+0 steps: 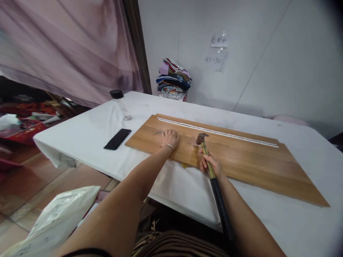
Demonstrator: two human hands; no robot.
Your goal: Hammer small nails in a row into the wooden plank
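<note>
My right hand [211,165] is wrapped round the yellow part of a claw hammer's handle. The hammer [218,194] has a dark, rusty head above the board and a black grip running back toward my body. My left hand [170,138], with a bracelet at its wrist, lies palm down on the wooden board [249,164], fingers forward and slightly bent. Beside its fingertips is a small pile of thin nails [157,132]. Several tiny nails or marks dot the board close to the hammer head, too small to make out. What lies under my left palm is hidden.
A white strip [214,132] runs along the board's far side. On the white-covered table [88,132] are a black phone [117,139] and a clear bottle [123,107] with a black lid. Folded cloths [174,80] are stacked by the wall. A white bag [59,217] sits at lower left.
</note>
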